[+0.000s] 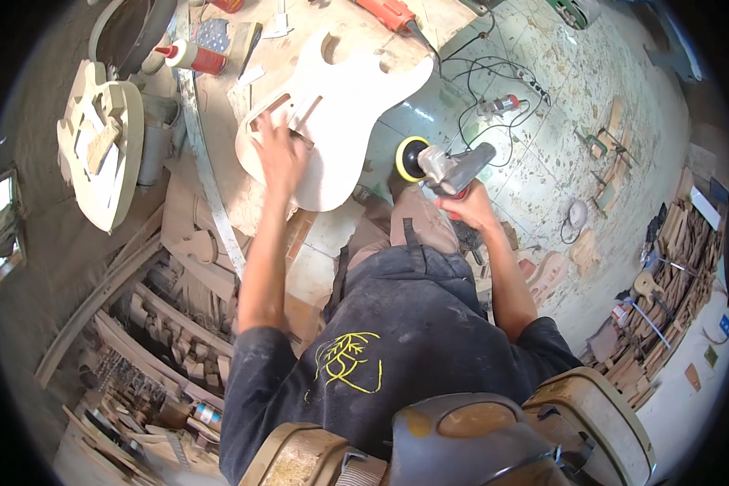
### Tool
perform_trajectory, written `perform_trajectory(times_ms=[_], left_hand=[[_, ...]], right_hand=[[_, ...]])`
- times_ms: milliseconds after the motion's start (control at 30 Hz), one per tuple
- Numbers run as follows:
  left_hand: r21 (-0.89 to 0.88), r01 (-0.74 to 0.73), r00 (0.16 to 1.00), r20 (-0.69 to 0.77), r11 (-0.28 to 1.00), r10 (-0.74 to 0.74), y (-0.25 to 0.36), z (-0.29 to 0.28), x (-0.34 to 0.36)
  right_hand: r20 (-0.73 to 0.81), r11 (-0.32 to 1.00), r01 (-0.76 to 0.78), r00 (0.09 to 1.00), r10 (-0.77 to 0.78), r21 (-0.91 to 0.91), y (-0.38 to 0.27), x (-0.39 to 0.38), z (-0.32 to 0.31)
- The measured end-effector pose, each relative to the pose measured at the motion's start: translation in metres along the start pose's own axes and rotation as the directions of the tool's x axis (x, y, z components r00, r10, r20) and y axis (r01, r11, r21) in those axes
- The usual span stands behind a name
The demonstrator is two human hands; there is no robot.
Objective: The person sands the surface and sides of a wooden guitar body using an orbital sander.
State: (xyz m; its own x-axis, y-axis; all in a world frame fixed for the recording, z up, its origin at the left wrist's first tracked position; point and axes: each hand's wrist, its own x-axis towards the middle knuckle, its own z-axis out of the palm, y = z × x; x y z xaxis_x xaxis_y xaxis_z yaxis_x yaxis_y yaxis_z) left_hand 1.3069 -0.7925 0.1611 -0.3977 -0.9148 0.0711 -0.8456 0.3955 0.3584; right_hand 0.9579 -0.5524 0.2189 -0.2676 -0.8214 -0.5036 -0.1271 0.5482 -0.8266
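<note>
A pale wooden electric guitar body with routed cavities lies on the workbench in front of me. My left hand rests on its near-left part, fingers spread beside the cavities. Off the body's right side, my right hand grips the red handle of a disc sander. The sander has a grey metal housing and a round black pad with a yellow edge, which is apart from the wood. Whether the disc is spinning I cannot tell.
A white glue bottle with red ends and an orange power tool lie on the bench. Another guitar body stands at left. Cables, clamps and a second tool are on the tiled floor. Wood scraps pile at right.
</note>
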Motion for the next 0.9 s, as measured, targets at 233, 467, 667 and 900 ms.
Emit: perform_trajectory(times_ms=[233,467,667,900], left_hand=[[0.472,-0.28,0.951,0.258,0.836,0.173,0.067,0.017,-0.122],[0.099,-0.242,0.955,0.202,0.965,0.219,0.058,-0.065,-0.085],[-0.227,-0.223,0.971,0.034,0.948,0.237,0.031,-0.161,-0.026],[-0.24,-0.119,0.991,0.029,0.963,0.129,0.019,-0.199,0.003]], right_hand=[[-0.094,0.991,-0.074,0.992,0.085,0.11,0.017,-0.005,-0.021],[-0.152,0.972,-0.105,0.979,0.139,0.208,0.028,-0.027,-0.03],[-0.218,0.975,-0.007,0.974,0.057,0.223,0.034,-0.036,-0.03],[-0.22,0.957,-0.014,0.972,0.081,0.291,0.027,-0.036,-0.028]])
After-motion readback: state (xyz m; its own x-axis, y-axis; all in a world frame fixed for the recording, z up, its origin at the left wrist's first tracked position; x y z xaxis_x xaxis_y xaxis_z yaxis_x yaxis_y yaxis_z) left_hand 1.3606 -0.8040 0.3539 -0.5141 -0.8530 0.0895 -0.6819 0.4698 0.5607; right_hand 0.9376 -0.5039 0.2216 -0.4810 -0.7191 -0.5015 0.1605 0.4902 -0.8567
